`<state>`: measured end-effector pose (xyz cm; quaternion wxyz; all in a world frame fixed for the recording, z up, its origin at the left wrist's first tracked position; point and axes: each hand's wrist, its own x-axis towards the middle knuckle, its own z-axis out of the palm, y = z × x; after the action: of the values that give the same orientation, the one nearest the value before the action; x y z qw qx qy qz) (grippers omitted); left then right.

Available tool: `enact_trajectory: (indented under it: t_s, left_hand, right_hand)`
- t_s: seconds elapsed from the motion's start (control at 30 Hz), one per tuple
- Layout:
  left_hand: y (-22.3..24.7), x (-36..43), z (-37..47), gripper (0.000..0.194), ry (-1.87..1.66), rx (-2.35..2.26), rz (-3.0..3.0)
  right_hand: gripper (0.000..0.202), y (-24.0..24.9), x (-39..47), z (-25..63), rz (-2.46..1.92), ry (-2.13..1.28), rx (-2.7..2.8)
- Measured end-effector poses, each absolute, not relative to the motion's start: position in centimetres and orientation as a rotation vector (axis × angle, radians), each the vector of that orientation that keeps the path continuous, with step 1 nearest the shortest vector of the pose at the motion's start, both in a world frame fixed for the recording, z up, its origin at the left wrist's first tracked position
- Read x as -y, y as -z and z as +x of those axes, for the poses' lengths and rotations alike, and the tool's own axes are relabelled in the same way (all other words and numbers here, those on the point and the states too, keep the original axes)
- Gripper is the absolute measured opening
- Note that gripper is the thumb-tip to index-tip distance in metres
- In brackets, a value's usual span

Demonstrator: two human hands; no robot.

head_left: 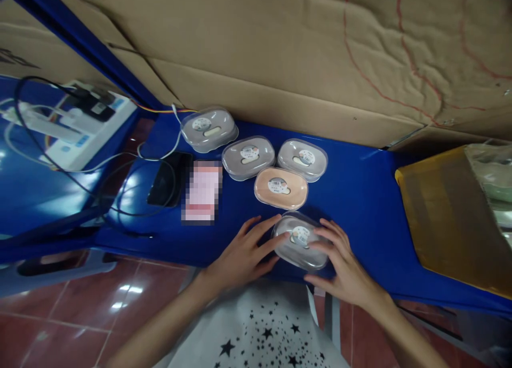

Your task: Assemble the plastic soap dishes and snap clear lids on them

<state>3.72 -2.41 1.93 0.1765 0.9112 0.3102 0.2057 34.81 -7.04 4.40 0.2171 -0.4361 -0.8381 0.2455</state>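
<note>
A grey oval box with a clear lid and a round label (294,253) lies near the table's front edge, between my two hands. My left hand (256,250) rests against its left side, fingers spread, fingertips on the lid. On the right side, my right hand (340,256) touches the lid with its fingers apart and the thumb near the lower edge. Just behind is a peach box (294,199) of the same shape. Farther back stand a grey box (260,168), another grey box (316,169) to its right, and stacked-looking grey ones (216,138) at the back left.
A phone with a blurred screen (202,192) and a black phone (166,184) lie left on the blue table (360,197). Beyond them is a power strip (72,149) with cables. A yellow-brown package (444,208) stands right. Cardboard (256,74) walls the back.
</note>
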Motion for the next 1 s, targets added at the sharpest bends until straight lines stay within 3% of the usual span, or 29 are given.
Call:
enact_trajectory:
  t_s: [0.33,0.63,1.0]
  left_hand:
    - [-2.1,2.1,4.0,0.059,-0.581,-0.804,2.588]
    - [-2.2,2.1,4.5,0.059,-0.557,-0.799,2.584]
    - [-1.8,1.6,4.7,0.057,-0.552,-0.807,2.537]
  right_hand:
    - [0.059,-3.3,9.2,34.0,-1.213,-0.545,2.364]
    - [0.085,-1.1,10.3,34.1,-1.191,-0.237,2.416]
    - [0.085,-1.6,10.2,33.6,-1.317,-0.253,2.425]
